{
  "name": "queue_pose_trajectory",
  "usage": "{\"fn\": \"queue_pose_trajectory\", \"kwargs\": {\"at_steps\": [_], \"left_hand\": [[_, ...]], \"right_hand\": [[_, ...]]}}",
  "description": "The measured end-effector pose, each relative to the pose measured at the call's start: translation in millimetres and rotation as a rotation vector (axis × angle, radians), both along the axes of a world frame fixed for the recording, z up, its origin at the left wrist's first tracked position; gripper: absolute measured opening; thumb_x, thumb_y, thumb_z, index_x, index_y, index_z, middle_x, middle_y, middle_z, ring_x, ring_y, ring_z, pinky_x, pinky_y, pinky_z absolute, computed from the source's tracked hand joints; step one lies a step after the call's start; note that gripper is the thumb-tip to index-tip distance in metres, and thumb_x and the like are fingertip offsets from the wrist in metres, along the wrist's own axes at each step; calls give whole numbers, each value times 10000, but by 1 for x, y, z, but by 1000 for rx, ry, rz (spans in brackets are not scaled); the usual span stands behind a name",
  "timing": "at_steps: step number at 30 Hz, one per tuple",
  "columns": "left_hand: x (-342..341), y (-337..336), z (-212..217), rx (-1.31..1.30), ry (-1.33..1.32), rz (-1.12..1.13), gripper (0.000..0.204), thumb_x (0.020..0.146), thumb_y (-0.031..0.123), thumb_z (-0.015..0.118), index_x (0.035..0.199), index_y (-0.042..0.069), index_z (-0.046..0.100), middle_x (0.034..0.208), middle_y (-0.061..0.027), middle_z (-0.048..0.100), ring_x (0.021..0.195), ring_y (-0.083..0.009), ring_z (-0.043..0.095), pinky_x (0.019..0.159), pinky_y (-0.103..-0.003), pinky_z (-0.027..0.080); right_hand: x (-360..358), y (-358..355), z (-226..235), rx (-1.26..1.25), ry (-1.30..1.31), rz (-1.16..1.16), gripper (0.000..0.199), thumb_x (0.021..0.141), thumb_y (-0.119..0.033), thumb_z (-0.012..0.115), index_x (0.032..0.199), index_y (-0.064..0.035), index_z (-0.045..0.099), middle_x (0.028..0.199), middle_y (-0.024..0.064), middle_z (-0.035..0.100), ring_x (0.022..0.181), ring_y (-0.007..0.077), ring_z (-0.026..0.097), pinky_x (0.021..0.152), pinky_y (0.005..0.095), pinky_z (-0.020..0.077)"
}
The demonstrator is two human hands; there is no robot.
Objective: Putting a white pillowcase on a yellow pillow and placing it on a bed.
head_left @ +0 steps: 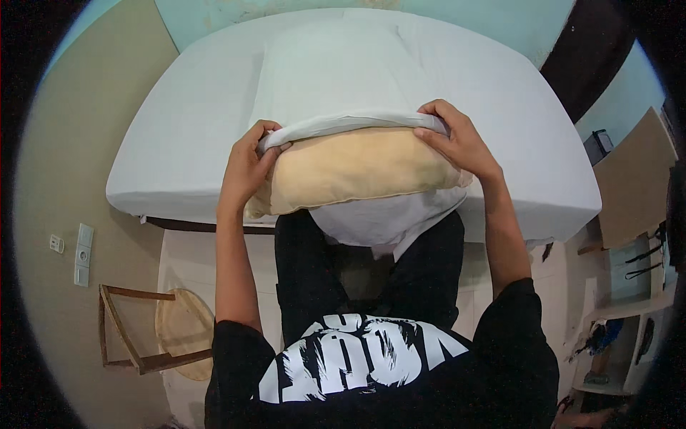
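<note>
A pale yellow pillow [357, 170] lies in front of me at the near edge of the bed, its near end bare. A white pillowcase [332, 86] covers its far part, and the case's open hem runs across the pillow's top. At the left end of that hem, my left hand [251, 159] is closed with the fabric between thumb and fingers. My right hand [457, 139] grips the hem's right end in the same way, thumb against the yellow pillow. White cloth hangs below the pillow between my knees.
The bed [171, 143] has a white sheet and stands against a pale green wall. A wooden stool [153, 361] lies tipped over on the floor at the left, near wall sockets [83, 254]. Shelves [632, 314] with assorted items stand at the right.
</note>
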State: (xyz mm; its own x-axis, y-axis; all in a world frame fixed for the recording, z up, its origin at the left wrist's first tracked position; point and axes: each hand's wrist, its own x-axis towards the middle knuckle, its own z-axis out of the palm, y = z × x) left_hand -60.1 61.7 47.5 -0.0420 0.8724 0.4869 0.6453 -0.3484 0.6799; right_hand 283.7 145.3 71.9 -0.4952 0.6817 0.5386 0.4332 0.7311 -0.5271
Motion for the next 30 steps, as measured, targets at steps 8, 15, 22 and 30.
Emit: {"fn": "queue_pose_trajectory", "kwargs": {"at_steps": [8,15,22,30], "left_hand": [[-3,-8,-2,-120,-75,-81,204,843,85,665,1003,0,571,849,-39,603,801,-125,537,734,-265,449],[2,-20,8,-33,68,-73,189,806,32,646,975,9,565,888,-73,600,814,-178,548,756,-284,453],[-5,-24,-2,62,230,70,188,789,79,674,935,3,584,858,-90,623,797,-239,557,756,-319,443],[-33,-29,-23,-73,-83,-79,197,828,160,687,869,-3,585,771,-36,569,756,-140,481,742,-261,396]], "right_hand": [[2,-9,-1,-26,-33,-22,165,833,-119,650,929,3,594,856,66,543,775,166,500,685,282,410],[5,-15,-3,15,-21,11,164,794,-51,598,943,1,554,866,101,533,817,232,523,739,331,432],[5,-15,-5,17,-110,-34,175,800,-88,621,934,5,560,858,96,542,823,205,531,737,311,433],[10,-15,2,-185,-85,7,256,838,-220,674,905,4,570,810,68,538,772,187,503,706,294,415]]}}
